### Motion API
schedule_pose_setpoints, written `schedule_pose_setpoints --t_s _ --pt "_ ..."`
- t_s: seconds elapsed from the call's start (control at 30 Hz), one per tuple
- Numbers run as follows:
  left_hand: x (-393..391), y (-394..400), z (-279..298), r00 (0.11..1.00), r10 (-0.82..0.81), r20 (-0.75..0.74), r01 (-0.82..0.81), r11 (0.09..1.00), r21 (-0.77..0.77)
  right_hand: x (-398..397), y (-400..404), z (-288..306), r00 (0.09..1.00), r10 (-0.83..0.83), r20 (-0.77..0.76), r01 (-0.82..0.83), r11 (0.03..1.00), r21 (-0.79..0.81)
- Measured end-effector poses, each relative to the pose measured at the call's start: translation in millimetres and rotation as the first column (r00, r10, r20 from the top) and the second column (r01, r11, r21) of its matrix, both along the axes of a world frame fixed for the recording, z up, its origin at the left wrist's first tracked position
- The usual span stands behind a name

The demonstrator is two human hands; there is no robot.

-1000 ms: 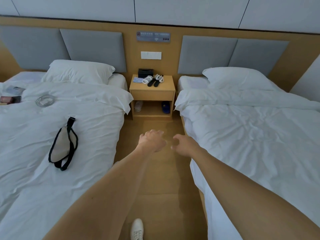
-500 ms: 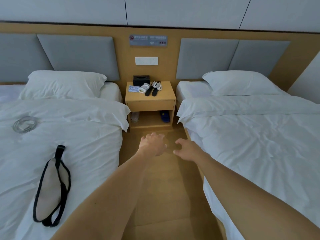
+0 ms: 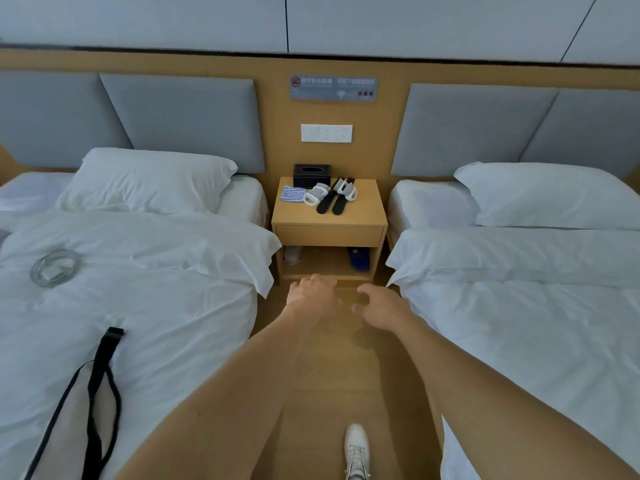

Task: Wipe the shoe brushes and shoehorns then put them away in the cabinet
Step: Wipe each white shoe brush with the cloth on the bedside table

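The nightstand (image 3: 329,233) stands against the headboard wall between two white beds. Left of the nightstand, the left bed (image 3: 145,299) carries a coiled cable (image 3: 55,268) and a strapped pouch (image 3: 83,407). On the nightstand top, from left to right, lie a striped cloth (image 3: 292,194), a white-handled brush (image 3: 317,195), two black shoehorns (image 3: 332,202) side by side, and a second brush (image 3: 347,189) resting partly on them; a black tissue box (image 3: 311,174) sits behind. The nightstand's open lower shelf holds what may be slippers. In front of the nightstand, above the floor, the left hand (image 3: 310,296) has loosely curled fingers holding nothing, and the right hand (image 3: 379,306) likewise, thumb and fingers bent and apart. Right of the nightstand is the right bed (image 3: 519,306). A white shoe (image 3: 356,448) shows at bottom.
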State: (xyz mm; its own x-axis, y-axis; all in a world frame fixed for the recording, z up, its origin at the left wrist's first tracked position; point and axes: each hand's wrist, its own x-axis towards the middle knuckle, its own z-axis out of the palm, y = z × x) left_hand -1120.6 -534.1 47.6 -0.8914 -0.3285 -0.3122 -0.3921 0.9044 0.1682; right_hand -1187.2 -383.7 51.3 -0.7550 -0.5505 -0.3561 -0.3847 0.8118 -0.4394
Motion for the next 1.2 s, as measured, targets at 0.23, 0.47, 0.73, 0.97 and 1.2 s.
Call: schedule_pose_setpoints --t_s 0.23,0.47,0.73,0.97,1.2 --pt "-124 -42 10 0.996 0.086 0.014 -0.086 0.995 0.047 -135 -41 2 0.995 0.067 0.073 -0.066 0.998 -0.01" --pt "-218 -73 9 0.99 0.134 0.042 -0.135 0.991 0.025 -230 -79 -8 0.993 0.089 0.081 -0.088 0.996 -0.011" --pt "-303 -118 2 0.99 0.137 0.045 -0.136 0.991 -0.009 -315 -125 -18 0.991 0.081 0.105 -0.083 0.996 0.014" --pt "-395 -179 -6 0.995 0.085 0.046 -0.084 0.996 -0.026 -394 -183 -19 0.994 0.088 0.064 -0.093 0.992 0.081" --pt "-488 -262 -6 0.999 0.025 0.026 -0.024 1.0 -0.013 -470 -253 -9 0.997 -0.007 0.078 0.001 0.997 0.074"
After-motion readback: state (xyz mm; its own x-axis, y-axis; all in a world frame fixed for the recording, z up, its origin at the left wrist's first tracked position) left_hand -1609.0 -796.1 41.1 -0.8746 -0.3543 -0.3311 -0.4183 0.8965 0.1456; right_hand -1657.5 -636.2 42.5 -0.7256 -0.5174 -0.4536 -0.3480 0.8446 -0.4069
